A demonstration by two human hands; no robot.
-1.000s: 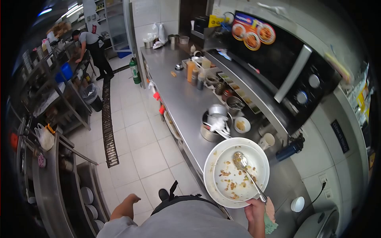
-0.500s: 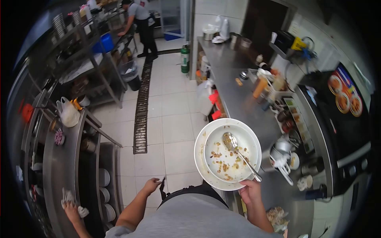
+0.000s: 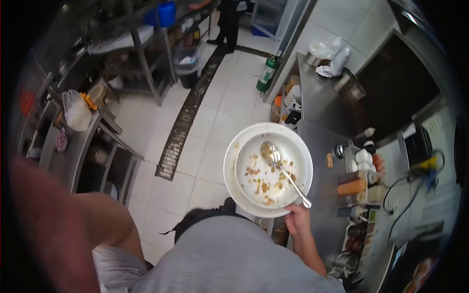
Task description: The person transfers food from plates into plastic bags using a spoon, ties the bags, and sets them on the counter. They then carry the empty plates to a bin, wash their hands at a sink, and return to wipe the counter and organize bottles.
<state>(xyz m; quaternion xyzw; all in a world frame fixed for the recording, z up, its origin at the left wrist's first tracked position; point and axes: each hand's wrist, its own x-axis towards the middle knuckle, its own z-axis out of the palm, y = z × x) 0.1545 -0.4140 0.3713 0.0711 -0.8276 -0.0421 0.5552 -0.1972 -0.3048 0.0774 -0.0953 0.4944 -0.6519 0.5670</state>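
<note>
My right hand (image 3: 297, 219) is closed on the near right rim of a white bowl (image 3: 233, 168), thumb on top. The bowl has a wide rim and is held in front of my body, above the floor. A metal spoon (image 3: 291, 184) leans in it, its handle lying over the rim near my thumb. Brown and yellowish food scraps (image 3: 264, 187) are scattered over the bottom. My left arm is bent and raised close to the camera; my left hand (image 3: 51, 210) is a blur at the left edge, its fingers not distinguishable.
A steel counter (image 3: 320, 132) with sauce bottles (image 3: 352, 187) runs along my right. On the left stand steel shelves (image 3: 93, 141) and a plastic bag (image 3: 76, 115). Ahead are a floor drain (image 3: 183, 127), a bin (image 3: 187, 68), a green extinguisher (image 3: 267, 75) and another person (image 3: 228, 24).
My left hand has come up from beside my waist toward the camera. The view has turned right; the bowl stays in my right hand. Another person's hand with a cloth has left view.
</note>
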